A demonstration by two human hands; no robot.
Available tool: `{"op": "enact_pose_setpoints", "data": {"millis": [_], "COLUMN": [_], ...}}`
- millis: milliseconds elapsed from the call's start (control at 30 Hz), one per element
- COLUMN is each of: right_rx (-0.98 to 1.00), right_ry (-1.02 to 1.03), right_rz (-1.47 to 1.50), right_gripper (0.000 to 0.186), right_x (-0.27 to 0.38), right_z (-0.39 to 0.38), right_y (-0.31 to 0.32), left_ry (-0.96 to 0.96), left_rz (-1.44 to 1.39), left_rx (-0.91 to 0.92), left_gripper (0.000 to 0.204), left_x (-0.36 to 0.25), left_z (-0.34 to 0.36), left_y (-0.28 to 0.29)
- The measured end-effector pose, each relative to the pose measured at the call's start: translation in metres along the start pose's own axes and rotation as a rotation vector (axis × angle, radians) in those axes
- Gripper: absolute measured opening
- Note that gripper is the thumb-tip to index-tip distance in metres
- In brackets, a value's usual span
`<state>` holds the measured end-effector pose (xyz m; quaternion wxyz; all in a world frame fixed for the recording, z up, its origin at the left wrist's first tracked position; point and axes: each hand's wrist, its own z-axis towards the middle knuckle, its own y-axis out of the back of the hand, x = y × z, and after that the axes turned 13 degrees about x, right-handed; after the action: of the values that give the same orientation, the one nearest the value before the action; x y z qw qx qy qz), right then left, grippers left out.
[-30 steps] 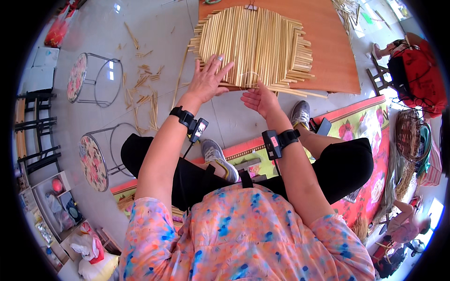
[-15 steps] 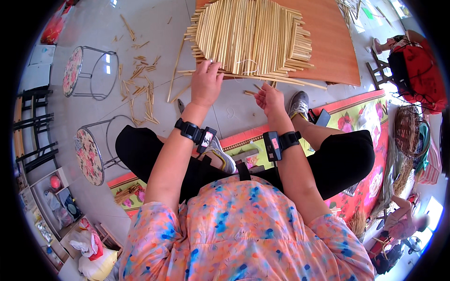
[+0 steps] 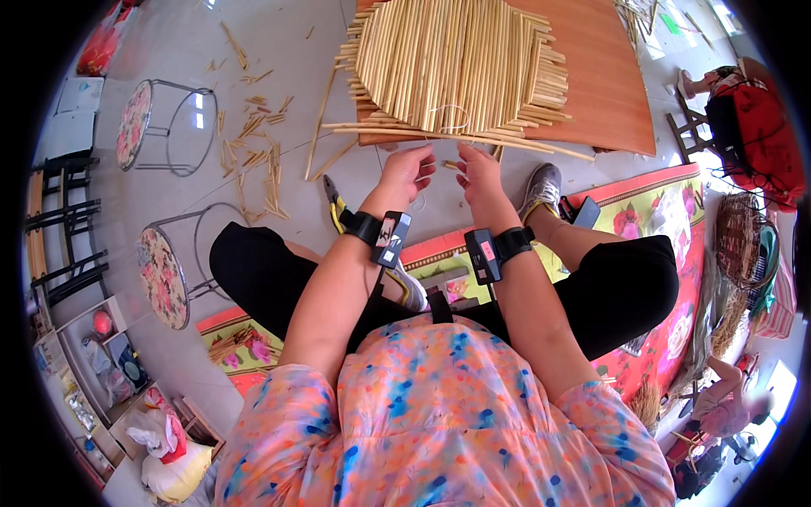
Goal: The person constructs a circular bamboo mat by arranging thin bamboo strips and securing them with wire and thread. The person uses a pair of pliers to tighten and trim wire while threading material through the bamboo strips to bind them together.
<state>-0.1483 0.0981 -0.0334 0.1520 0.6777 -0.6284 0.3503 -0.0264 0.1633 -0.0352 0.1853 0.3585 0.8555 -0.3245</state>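
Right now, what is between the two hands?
In the head view, a short piece of straw sits between the left hand and right hand, fingertips at its ends.

Reed mat point(image 3: 456, 63): pale straw-yellow stalks, laid on a reddish-brown wooden board point(image 3: 604, 84); loose reed offcuts point(image 3: 253, 160) of the same pale yellow on a grey floor point(image 3: 169, 51). Blouse point(image 3: 439, 414): salmon-pink with blue and yellow splashes; trousers point(image 3: 625, 287) black; wrist bands point(image 3: 380, 232) black. Floor cloth point(image 3: 650, 220): yellow-green with red border and pink flowers; stool seats point(image 3: 160, 275) floral, pink on cream.
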Motion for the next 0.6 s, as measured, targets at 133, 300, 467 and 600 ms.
{"op": "enact_pose_setpoints", "data": {"millis": [133, 300, 467, 600], "right_rx": [0.105, 0.215, 0.246, 0.249], "right_ry": [-0.038, -0.072, -0.105, -0.148], "right_rz": [-0.058, -0.023, 0.038, 0.02], "right_gripper": [0.027, 0.018, 0.01, 0.011], "right_x": [-0.002, -0.001, -0.001, 0.001], "right_z": [0.0, 0.001, 0.008, 0.008], "right_y": [-0.008, -0.02, -0.027, -0.027], "left_ry": [-0.084, -0.377, -0.514, -0.455], "left_rz": [-0.037, 0.235, 0.3, 0.253], "left_rx": [-0.071, -0.089, -0.069, -0.067], "left_gripper": [0.015, 0.012, 0.011, 0.012], "left_x": [0.007, 0.017, 0.018, 0.013], "left_z": [0.004, -0.002, -0.002, -0.006], "left_y": [-0.017, -0.016, -0.012, -0.01]}}
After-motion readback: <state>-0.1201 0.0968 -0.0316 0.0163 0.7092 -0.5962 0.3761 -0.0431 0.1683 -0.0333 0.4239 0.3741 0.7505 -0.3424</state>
